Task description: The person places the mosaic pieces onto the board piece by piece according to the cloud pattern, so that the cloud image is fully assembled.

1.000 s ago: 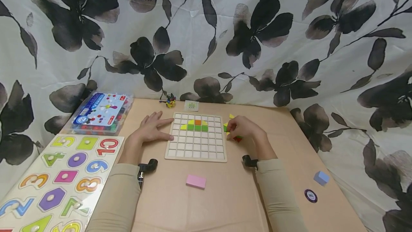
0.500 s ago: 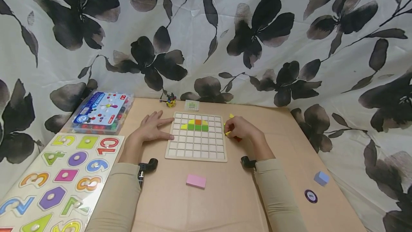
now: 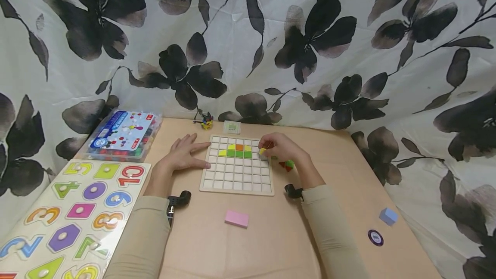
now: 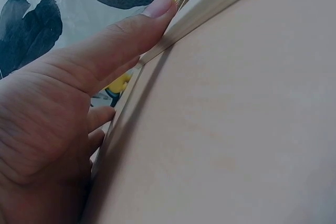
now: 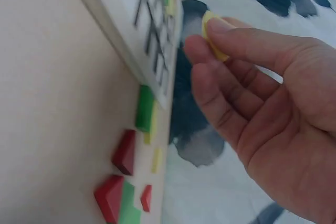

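My left hand (image 3: pixel 186 154) lies at the left edge of a white grid board (image 3: pixel 236 182), thumb and index finger straight and touching its rim. The right hand (image 3: pixel 283 146) is over the board's right side, pinching a yellow triangular piece (image 5: pixel 214 36) between thumb and index finger. In the board's upper cells sit green pieces (image 3: pixel 239 154), an orange piece (image 3: pixel 239 147) and yellow triangles (image 3: pixel 222 153). Loose red pieces (image 5: pixel 124 152) and a green piece (image 5: pixel 145 107) lie on the table beside the board's right edge, partly below my right hand in the head view.
A pattern card (image 3: pixel 231 127) and a small yellow toy figure (image 3: pixel 206 121) are behind the board. At left stand a clear plastic box (image 3: pixel 122 134) and a number puzzle board (image 3: pixel 73 210). A pink block (image 3: pixel 236 218), a blue block (image 3: pixel 388 216) and a round chip (image 3: pixel 375 237) lie nearer.
My right hand has picked up the yellow piece from the loose pieces and moved left over the board with it. The left hand has stayed at the board's edge.
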The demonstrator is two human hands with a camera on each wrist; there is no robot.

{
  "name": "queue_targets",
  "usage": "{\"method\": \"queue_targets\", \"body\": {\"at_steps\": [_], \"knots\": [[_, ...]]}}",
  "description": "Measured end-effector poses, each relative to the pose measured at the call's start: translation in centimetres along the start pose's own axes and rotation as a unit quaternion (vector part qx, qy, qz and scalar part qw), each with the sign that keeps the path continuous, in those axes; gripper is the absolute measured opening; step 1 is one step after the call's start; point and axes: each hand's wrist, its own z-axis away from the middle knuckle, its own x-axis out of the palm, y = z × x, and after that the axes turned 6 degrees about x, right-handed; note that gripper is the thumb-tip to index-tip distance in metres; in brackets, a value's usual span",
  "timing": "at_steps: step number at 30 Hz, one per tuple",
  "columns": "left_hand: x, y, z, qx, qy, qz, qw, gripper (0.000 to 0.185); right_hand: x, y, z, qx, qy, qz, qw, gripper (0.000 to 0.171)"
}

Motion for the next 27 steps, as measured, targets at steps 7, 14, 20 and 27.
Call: {"method": "queue_targets", "body": {"at_steps": [7, 14, 20, 27], "knots": [[0.1, 0.0, -0.2, 0.007, 0.002, -0.008, 0.9999, 0.090, 0.6, -0.4, -1.6, 0.004, -0.021, 0.032, 0.999, 0.015], [0.1, -0.1, -0.2, 0.005, 0.003, -0.010, 0.9999, 0.090, 0.6, -1.7, -2.5, -0.021, -0.064, 0.100, 0.993, 0.024], [0.0, -0.1, -0.1, 0.003, 0.003, -0.006, 1.0000, 0.091, 0.9, -2.4, -3.4, -0.029, -0.089, 0.134, 0.986, 0.014], [0.0, 0.0, -0.2, 0.002, 0.003, -0.006, 1.0000, 0.090, 1.1, -1.9, -3.6, -0.016, -0.077, 0.114, 0.990, 0.013]]}}
